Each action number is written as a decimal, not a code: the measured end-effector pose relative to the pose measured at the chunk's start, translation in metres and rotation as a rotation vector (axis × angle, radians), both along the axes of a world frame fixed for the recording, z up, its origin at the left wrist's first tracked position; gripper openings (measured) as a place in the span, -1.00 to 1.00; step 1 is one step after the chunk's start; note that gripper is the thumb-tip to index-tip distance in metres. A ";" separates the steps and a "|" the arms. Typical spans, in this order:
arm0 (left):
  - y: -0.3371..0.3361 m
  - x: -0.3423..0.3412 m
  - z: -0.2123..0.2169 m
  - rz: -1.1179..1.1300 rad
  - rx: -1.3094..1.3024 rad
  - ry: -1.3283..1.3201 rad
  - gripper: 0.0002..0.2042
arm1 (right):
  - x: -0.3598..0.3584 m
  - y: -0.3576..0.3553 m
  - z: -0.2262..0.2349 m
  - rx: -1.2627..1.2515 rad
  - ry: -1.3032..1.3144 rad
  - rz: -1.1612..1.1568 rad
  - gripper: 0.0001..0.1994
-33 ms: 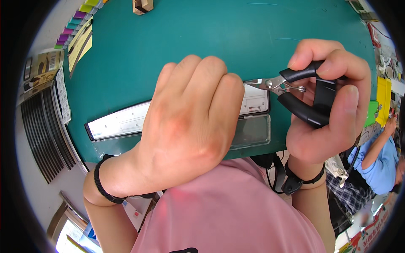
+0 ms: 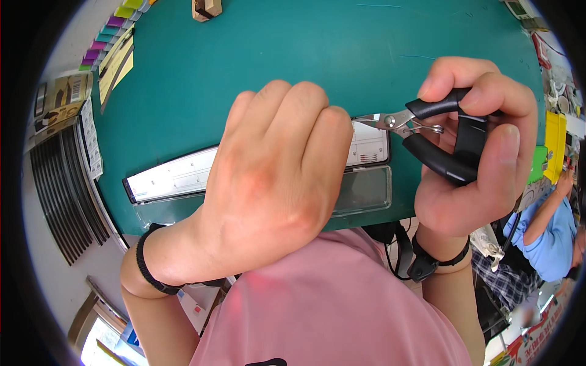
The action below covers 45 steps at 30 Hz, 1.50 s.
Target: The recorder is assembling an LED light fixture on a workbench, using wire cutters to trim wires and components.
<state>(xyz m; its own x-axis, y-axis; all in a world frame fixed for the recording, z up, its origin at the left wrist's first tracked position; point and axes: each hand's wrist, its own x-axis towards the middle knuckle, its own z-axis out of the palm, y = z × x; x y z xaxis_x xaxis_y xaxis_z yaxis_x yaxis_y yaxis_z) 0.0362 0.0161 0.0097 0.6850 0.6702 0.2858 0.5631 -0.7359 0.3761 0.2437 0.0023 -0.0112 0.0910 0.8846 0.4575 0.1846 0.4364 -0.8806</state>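
Observation:
My right hand (image 2: 482, 152) grips a pair of small cutting pliers (image 2: 439, 171) with black handles and a spring between them. Their metal jaws point left, and the tips end at the index-finger side of my left hand (image 2: 271, 165). That hand is closed, its back turned up and its fingers curled under, so whatever they hold is hidden. Behind and below it lies a long, narrow case (image 2: 174, 178) with white compartments, its clear lid (image 2: 366, 190) folded open toward me. A few thin bent wires (image 2: 368, 157) sit in its right end.
The case rests on a green work mat (image 2: 244, 49). A wooden block (image 2: 206, 9) stands at the far edge, and thin blue wires (image 2: 417, 57) lie far right. Yellow paper (image 2: 116, 70) is at the left, a yellow tray (image 2: 554, 146) at the right. A person in blue (image 2: 552, 238) sits beyond.

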 end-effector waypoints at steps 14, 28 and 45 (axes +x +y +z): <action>0.000 0.001 -0.002 0.029 -0.041 -0.031 -0.74 | 0.006 0.000 0.003 -0.068 0.037 0.074 -0.63; -0.042 -0.004 -0.036 0.055 -0.043 0.048 -0.44 | 0.018 -0.030 -0.018 -0.185 -0.132 0.057 -0.64; -0.048 0.005 -0.041 0.068 -0.021 0.127 -0.45 | 0.022 -0.031 -0.022 -0.153 -0.106 0.032 -0.63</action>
<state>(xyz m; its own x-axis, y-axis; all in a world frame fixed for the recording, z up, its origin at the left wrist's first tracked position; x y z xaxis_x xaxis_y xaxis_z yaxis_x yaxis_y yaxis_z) 0.0409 -0.0322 -0.0310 0.6677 0.7210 0.1851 0.6553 -0.6873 0.3134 0.2657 -0.0284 -0.0329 0.0204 0.9463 0.3226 0.2684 0.3056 -0.9136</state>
